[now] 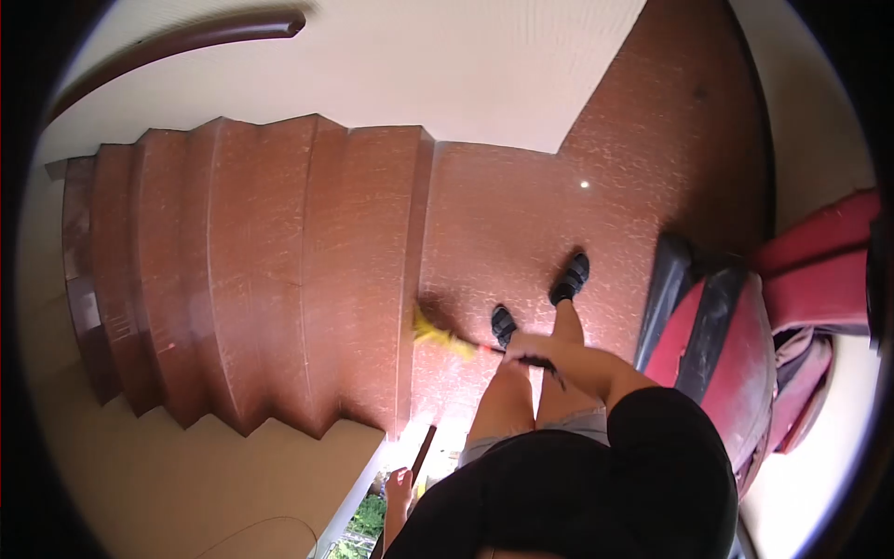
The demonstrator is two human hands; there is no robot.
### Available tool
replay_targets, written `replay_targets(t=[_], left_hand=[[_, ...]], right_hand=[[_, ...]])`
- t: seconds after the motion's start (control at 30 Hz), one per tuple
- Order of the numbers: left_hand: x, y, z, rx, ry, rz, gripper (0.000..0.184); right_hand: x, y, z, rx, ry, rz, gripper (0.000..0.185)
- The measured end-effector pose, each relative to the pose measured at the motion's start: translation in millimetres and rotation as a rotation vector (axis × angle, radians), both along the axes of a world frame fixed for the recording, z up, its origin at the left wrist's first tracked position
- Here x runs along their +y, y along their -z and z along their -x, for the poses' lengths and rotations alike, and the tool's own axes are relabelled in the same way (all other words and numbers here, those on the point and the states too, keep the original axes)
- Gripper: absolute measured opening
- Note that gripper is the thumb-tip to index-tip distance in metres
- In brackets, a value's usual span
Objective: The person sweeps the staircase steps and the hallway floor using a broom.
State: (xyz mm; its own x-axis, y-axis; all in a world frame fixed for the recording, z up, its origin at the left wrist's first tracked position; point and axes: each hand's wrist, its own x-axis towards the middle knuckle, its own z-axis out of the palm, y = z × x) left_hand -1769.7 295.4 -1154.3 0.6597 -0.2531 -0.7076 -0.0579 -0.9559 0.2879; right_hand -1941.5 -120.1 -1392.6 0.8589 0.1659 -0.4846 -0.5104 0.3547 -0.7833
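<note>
My right hand (pixel 521 348) is closed around the dark handle of a broom (pixel 441 337) with yellow bristles, blurred at the tips. The bristles are near the edge of the landing, beside the stair step. A bit of red shows on the handle just ahead of my fingers. Down at the lower edge, my left hand (pixel 399 483) is small in view with its fingers curled. A dark brown bar (pixel 424 451) stands right beside it; whether my fingers grip the bar is unclear.
Reddish-brown stairs (pixel 261 270) lie to my left, their edge close to my feet. Red and black padded objects (pixel 726 345) are piled on the right. A dark handrail (pixel 214 30) runs along the pale wall (pixel 447 74). Greenery (pixel 368 514) shows through an opening at lower left.
</note>
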Motion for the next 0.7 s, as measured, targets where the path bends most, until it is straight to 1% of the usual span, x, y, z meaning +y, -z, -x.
replay_targets(t=[0.03, 0.07, 0.1, 0.13, 0.17, 0.2, 0.23, 0.27, 0.3, 0.33, 0.37, 0.43, 0.47, 0.5, 0.53, 0.57, 0.6, 0.63, 0.67, 0.7], left_hand=[[3, -7, 0, -0.03, -0.078, 0.034, 0.027], [9, -7, 2, 0.034, -0.303, 0.078, 0.025], [9, -7, 6, 0.049, -0.395, 0.073, 0.025], [10, -8, 14, 0.065, -0.487, 0.068, 0.024], [-17, -22, 13, 0.015, 0.058, -0.232, 0.025], [-8, -12, 19, -0.065, 0.239, -0.015, 0.027], [1, -2, 21, 0.1, 0.235, -0.165, 0.028], [-9, 6, 22, 0.259, 0.229, -0.306, 0.03], [-3, 13, 25, 0.254, 0.057, -0.078, 0.031], [4, 23, 29, 0.249, -0.114, 0.153, 0.031], [-27, 14, 30, 0.185, -0.067, 0.053, 0.034], [-93, -3, 20, 0.196, -0.03, 0.034, 0.034], [-111, -3, 16, 0.207, -0.014, 0.012, 0.034], [-114, -2, 9, 0.169, 0.017, 0.013, 0.032], [-109, 2, 3, 0.113, -0.013, 0.105, 0.03], [-105, 6, -5, 0.055, -0.019, 0.103, 0.03], [-107, 0, -7, 0.006, -0.028, 0.098, 0.029], [-111, -6, -8, 0.026, -0.065, 0.099, 0.029], [-111, -2, -6, 0.021, -0.064, 0.118, 0.029], [-108, -1, -4, 0.031, -0.033, 0.095, 0.029]], right_hand=[[-42, -19, -11, 0.078, 0.038, 0.038, 0.02], [-87, -45, -25, 0.156, 0.078, 0.073, 0.021], [-102, -4, -31, 0.349, 0.121, 0.258, 0.026], [-126, 39, -31, 0.518, 0.114, 0.275, 0.024], [-146, 69, -41, 0.545, 0.165, 0.295, 0.023], [-156, 67, -46, 0.58, 0.215, 0.315, 0.022], [-145, 58, -46, 0.446, 0.433, 0.166, 0.019], [-137, 15, -61, 0.298, 0.65, 0.025, 0.015], [-123, -34, -86, 0.35, 0.738, -0.016, 0.013], [-115, -65, -108, 0.399, 0.826, -0.059, 0.01], [-121, -69, -117, 0.396, 0.833, -0.059, 0.01], [-150, -69, -125, 0.354, 0.817, -0.453, 0.012], [-170, -55, -128, 0.343, 0.825, -0.451, 0.012], [-190, -31, -129, 0.37, 0.8, -0.766, 0.014], [-198, -17, -131, 0.393, 0.756, -1.082, 0.015], [-194, -24, -132, 0.394, 0.756, -1.091, 0.015], [-184, -37, -130, 0.45, 0.761, -0.795, 0.015], [-175, -54, -128, 0.494, 0.753, -0.489, 0.014], [-142, -73, -126, 0.447, 0.735, -0.193, 0.016], [-112, -100, -119, 0.403, 0.847, -0.18, 0.013]])
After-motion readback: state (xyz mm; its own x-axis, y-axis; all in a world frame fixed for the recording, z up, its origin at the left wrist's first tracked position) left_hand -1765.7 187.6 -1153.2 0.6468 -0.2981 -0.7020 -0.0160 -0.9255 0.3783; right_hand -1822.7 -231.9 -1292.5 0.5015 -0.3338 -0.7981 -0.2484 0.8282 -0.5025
